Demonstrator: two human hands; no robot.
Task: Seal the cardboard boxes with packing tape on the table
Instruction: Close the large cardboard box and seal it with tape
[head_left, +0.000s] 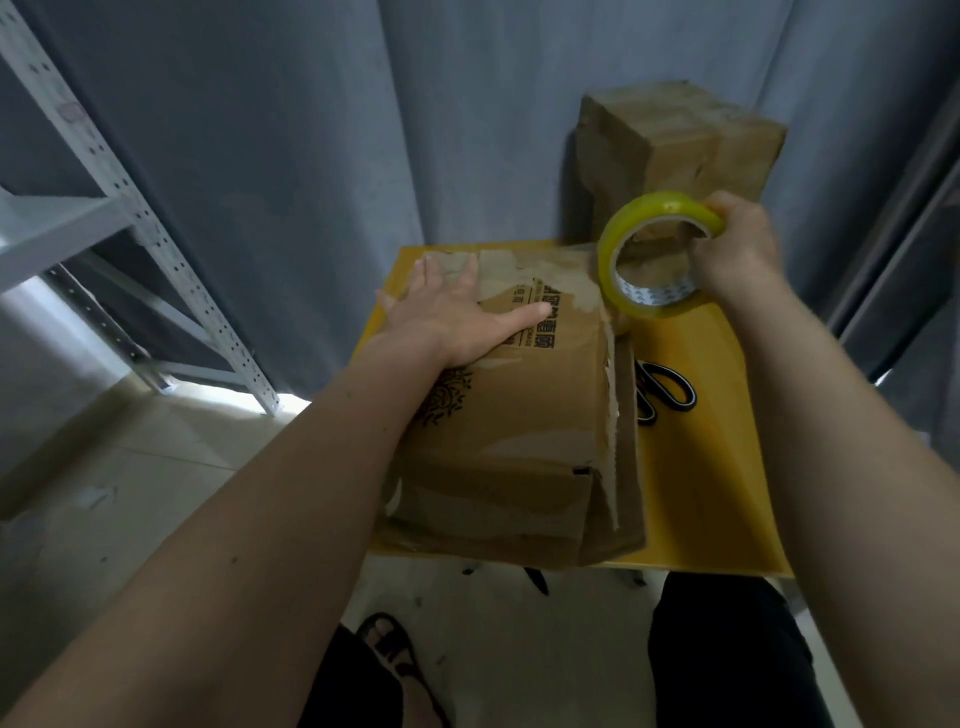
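A worn brown cardboard box (530, 415) with black print lies on the yellow table (706, 467), its flaps folded down. My left hand (452, 317) rests flat on the box top near its far left corner, fingers spread. My right hand (737, 244) grips a yellow roll of packing tape (649, 254) by its rim, held in the air above the far right corner of the box. A second cardboard box (680, 140) stands behind the table at the back right.
Black-handled scissors (662, 392) lie on the table right of the box. A white metal shelf frame (130, 223) stands at the left. Grey curtains (322, 130) hang behind. My legs and a sandalled foot (395, 649) show below the table's near edge.
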